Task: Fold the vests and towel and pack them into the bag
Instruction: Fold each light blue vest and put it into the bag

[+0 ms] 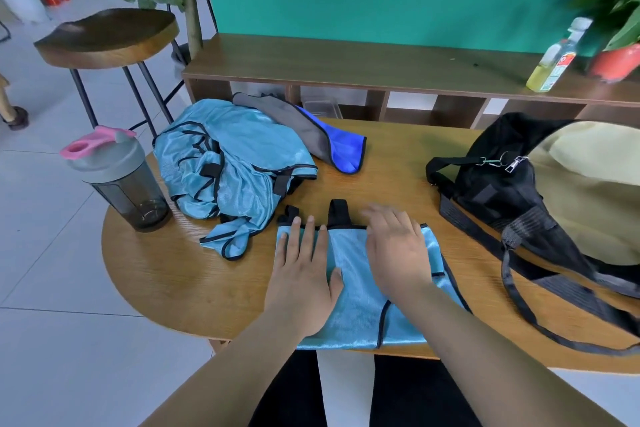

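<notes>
Light-blue mesh vest (356,305) lay at the wooden table's (173,270) near edge, my left hand (303,284) and blurred right hand (398,253) flat on it, side by side, hiding its middle. Beyond lay crumpled vests (235,166), then the towel (332,139); the frame cut off the bag (519,204) at right.

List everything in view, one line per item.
table: one, wooden, centre
flat vest: one, light blue, table's near edge
crumpled vest pile: count unclear, light blue, table's left
towel: one, grey and blue, behind the pile
bag: one, black and tan, table's right
shaker bottle: one, grey, pink lid, table's left edge
stool: one, dark wood, rear left
drink bottle: one, yellowish, on shelf unit
left hand: one, flat on flat vest
right hand: one, flat on flat vest
</notes>
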A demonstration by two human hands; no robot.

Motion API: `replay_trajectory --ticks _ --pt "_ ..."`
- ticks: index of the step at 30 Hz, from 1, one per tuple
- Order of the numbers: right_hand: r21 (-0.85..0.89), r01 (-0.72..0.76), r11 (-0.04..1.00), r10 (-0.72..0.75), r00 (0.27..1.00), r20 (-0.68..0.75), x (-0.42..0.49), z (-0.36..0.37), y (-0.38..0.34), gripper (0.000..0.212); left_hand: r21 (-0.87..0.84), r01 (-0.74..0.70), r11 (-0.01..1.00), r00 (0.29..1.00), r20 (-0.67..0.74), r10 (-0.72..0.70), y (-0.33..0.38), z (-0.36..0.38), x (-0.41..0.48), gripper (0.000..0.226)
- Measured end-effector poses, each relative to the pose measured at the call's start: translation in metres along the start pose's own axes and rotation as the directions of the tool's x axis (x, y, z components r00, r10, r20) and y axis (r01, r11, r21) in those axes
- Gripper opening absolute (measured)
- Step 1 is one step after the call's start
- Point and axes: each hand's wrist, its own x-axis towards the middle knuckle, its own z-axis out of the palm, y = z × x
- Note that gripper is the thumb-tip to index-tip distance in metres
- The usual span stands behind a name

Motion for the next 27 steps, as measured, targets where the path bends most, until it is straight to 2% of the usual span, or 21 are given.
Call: replay_trajectory --ticks 2,5,7,12,15,17,19,21,23,27 --pt "-0.097 0.005 0.995 0.001 0.998 0.067 -0.018 0.004 0.016 0.039 0.000 -0.015 1.000 0.999 -0.041 0.015 0.000 -0.003 -0.002 0.077" --pt "-0.088 -0.095 0.992 0.119 0.931 0.345 -0.027 0.001 0.044 0.061 0.009 -0.133 0.991 0.983 -0.124 0.133 0.000 -0.004 -0.007 0.067" --pt "-0.089 -0.097 0.991 0.125 0.902 0.414 -0.025 0.000 0.054 0.067 0.019 -0.190 0.982 0.976 -0.108 0.191 0.000 -0.004 -0.007 0.062" --pt "-0.192 -0.137 0.972 0.204 0.893 0.400 -0.023 -0.003 0.045 0.063 0.058 -0.131 0.990 0.989 0.076 0.126 -0.001 -0.005 0.001 0.076" --pt "-0.267 -0.174 0.948 0.261 0.904 0.339 -0.027 -0.012 0.044 0.064 0.058 -0.144 0.988 0.987 0.080 0.139 -0.003 -0.010 0.001 0.079" --pt "-0.292 -0.132 0.947 0.214 0.938 0.271 -0.033 -0.021 0.042 0.064 0.082 -0.144 0.986 0.989 0.028 0.142 -0.003 -0.012 -0.005 0.078" --pt "-0.268 -0.024 0.963 0.109 0.946 0.304 -0.039 -0.025 0.041 0.066 0.102 -0.130 0.986 0.991 -0.001 0.130 -0.002 -0.010 -0.014 0.078" --pt "-0.221 0.058 0.974 0.036 0.917 0.398 -0.046 -0.025 0.044 0.072 0.099 -0.102 0.990 0.994 0.040 0.098 -0.003 -0.004 -0.022 0.079" --pt "-0.195 0.044 0.980 0.049 0.892 0.449 -0.050 -0.021 0.051 0.075 0.073 -0.070 0.995 0.995 0.081 0.064 -0.004 -0.001 -0.022 0.082" --pt "-0.192 -0.024 0.981 0.107 0.893 0.436 -0.047 -0.015 0.058 0.077 0.078 -0.096 0.992 0.987 0.134 0.085 -0.007 -0.005 -0.005 0.084"
